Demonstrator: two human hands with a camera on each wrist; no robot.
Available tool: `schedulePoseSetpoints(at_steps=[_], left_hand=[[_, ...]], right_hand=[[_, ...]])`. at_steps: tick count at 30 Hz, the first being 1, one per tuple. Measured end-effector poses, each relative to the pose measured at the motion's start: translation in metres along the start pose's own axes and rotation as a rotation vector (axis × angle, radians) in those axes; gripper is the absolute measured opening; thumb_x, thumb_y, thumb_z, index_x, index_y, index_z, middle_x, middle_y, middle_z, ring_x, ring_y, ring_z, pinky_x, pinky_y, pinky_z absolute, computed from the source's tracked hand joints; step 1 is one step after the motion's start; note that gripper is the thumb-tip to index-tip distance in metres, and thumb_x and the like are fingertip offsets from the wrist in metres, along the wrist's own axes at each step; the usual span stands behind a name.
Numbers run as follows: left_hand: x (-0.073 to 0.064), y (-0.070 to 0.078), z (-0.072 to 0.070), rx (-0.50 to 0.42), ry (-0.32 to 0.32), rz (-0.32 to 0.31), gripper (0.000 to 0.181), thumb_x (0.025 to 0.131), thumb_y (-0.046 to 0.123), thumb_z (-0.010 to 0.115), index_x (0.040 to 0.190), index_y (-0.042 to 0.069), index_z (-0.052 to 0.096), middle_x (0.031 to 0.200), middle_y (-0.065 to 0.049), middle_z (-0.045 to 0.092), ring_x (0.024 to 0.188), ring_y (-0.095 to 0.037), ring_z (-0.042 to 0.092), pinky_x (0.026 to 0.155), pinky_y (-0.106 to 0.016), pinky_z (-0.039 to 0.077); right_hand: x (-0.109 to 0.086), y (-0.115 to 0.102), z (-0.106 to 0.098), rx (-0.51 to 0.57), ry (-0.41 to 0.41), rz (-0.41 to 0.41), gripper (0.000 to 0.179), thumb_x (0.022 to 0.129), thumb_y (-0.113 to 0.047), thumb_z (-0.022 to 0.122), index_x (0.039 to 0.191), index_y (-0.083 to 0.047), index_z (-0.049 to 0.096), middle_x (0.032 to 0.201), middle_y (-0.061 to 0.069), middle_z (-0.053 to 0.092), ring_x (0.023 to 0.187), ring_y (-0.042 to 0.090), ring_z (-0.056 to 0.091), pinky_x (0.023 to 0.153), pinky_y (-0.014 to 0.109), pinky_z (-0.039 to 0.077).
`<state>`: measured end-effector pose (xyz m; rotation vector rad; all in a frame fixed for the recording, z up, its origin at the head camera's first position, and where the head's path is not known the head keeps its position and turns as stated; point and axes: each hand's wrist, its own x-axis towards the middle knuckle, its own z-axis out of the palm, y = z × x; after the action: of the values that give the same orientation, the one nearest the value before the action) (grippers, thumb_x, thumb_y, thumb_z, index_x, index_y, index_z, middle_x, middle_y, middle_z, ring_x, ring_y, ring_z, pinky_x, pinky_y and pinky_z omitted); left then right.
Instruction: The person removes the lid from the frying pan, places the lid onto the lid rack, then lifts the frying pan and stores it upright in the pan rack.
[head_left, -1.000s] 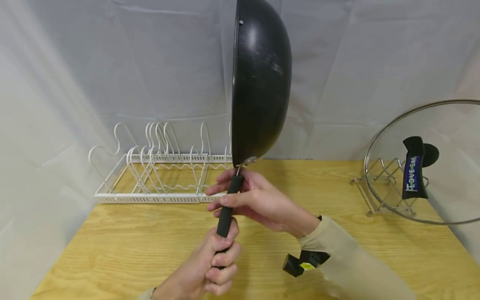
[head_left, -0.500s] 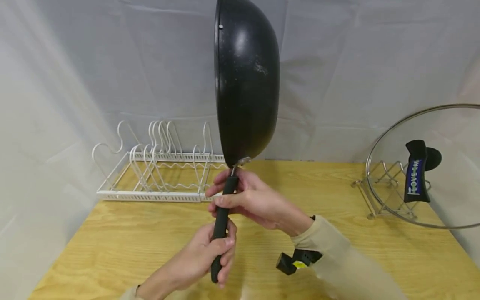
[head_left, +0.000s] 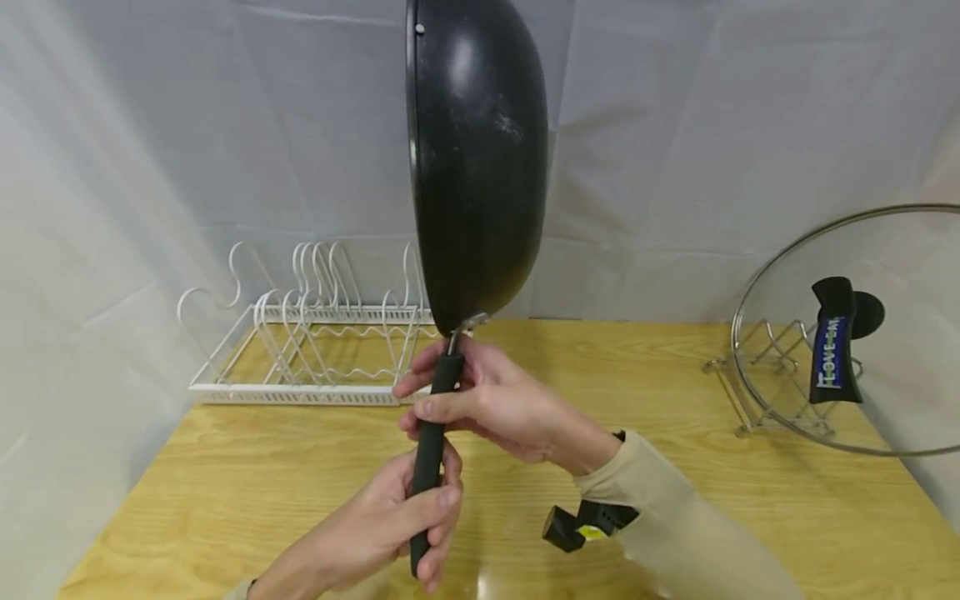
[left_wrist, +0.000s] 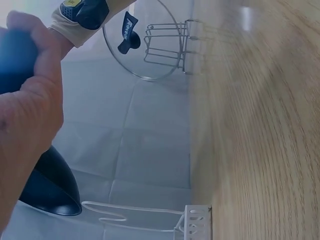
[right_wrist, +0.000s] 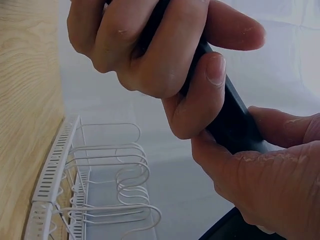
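A black wok (head_left: pixel 480 167) is held up on its side, rim to the left, above the table. Its black handle (head_left: pixel 429 458) points down toward me. Around the lower part of the handle, my left hand (head_left: pixel 393 512) grips with the thumb across the front and fingers behind. Higher up, close to the metal neck, my right hand (head_left: pixel 517 404) holds the handle between thumb and fingers. In the right wrist view, fingers of the left hand (right_wrist: pixel 155 50) curl round the handle (right_wrist: pixel 232 120). Only part of the wok (left_wrist: pixel 50 182) shows in the left wrist view.
Behind the hands, a white wire rack (head_left: pixel 300 396) stands at the table's back left, partly hidden by the wok. A glass lid (head_left: pixel 780 242) with a black knob leans in a metal wire stand (head_left: pixel 731 396) at the right. Grey sheeting (head_left: pixel 660 167) hangs behind the wooden table (head_left: pixel 637 367).
The wok and both hands have moved left. My left hand has loosened from a full fist on the handle to a thumb-and-finger hold, showing the handle's lower end. Rack and lid stay put.
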<state>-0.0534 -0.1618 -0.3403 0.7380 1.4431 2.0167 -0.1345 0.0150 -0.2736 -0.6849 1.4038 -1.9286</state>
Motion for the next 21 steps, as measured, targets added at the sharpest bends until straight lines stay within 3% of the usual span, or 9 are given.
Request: schedulePoseSetpoints(at_steps=[7,11,15,21], left_hand=[[-0.007,0.008,0.0,-0.069,-0.022,-0.007,0.015,0.113,0.013,0.033,0.125,0.008,0.04,0.094,0.003,0.059,0.075,-0.009,0.068,0.068,-0.028,0.06],[-0.011,0.013,-0.003,-0.124,-0.019,-0.015,0.031,0.112,0.008,0.031,0.143,0.006,0.036,0.112,-0.002,0.062,0.098,-0.015,0.071,0.087,-0.034,0.06],[-0.015,0.021,-0.007,-0.168,0.006,-0.067,0.041,0.111,0.004,0.034,0.151,0.004,0.032,0.122,-0.003,0.062,0.112,-0.017,0.069,0.1,-0.04,0.056],[-0.02,0.026,-0.013,-0.19,-0.024,-0.05,0.043,0.109,-0.001,0.033,0.152,0.004,0.032,0.124,-0.003,0.061,0.113,-0.017,0.067,0.102,-0.04,0.055]], right_hand=[[0.001,-0.011,0.004,-0.034,0.003,-0.021,0.04,0.094,0.012,0.057,0.131,0.009,0.043,0.121,0.025,0.064,0.087,0.015,0.073,0.097,0.047,0.058],[0.004,-0.016,0.003,-0.055,0.005,-0.028,0.039,0.094,0.011,0.057,0.13,0.007,0.044,0.121,0.024,0.065,0.087,0.015,0.073,0.095,0.048,0.059],[0.008,-0.018,0.002,-0.072,0.022,-0.021,0.038,0.095,0.01,0.058,0.13,0.006,0.045,0.121,0.025,0.065,0.087,0.015,0.073,0.094,0.047,0.059],[0.013,-0.017,0.003,-0.069,0.022,-0.01,0.041,0.095,0.011,0.058,0.133,0.007,0.042,0.125,0.029,0.063,0.087,0.016,0.073,0.096,0.048,0.058]])
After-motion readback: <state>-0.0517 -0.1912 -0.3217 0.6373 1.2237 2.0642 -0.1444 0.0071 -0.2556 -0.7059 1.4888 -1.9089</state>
